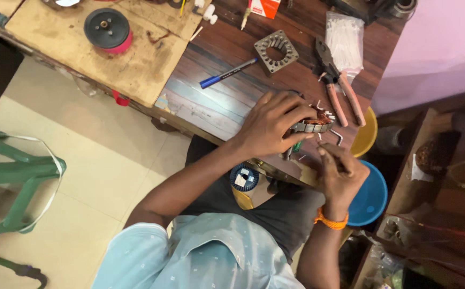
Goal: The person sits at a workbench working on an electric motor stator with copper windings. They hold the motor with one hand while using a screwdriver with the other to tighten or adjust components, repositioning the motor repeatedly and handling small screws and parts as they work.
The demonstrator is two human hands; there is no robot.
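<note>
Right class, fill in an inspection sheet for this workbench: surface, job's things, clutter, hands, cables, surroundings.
Surface: dark wooden bench, lighter board at one end.
Job's things: wound stator on the bench edge, copper coils showing.
Clutter: bare stator core, pliers, blue pen, bag of white strips, black spool.
Hands: left hand covers the stator; right hand pinches something thin beside it, too small to tell.
Cables: nothing seen.
Surroundings: tiled floor, green stool, blue tub, yellow tub.

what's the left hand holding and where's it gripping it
The left hand holds a round motor stator with copper windings, fingers curled over its metal outer rim.
</note>
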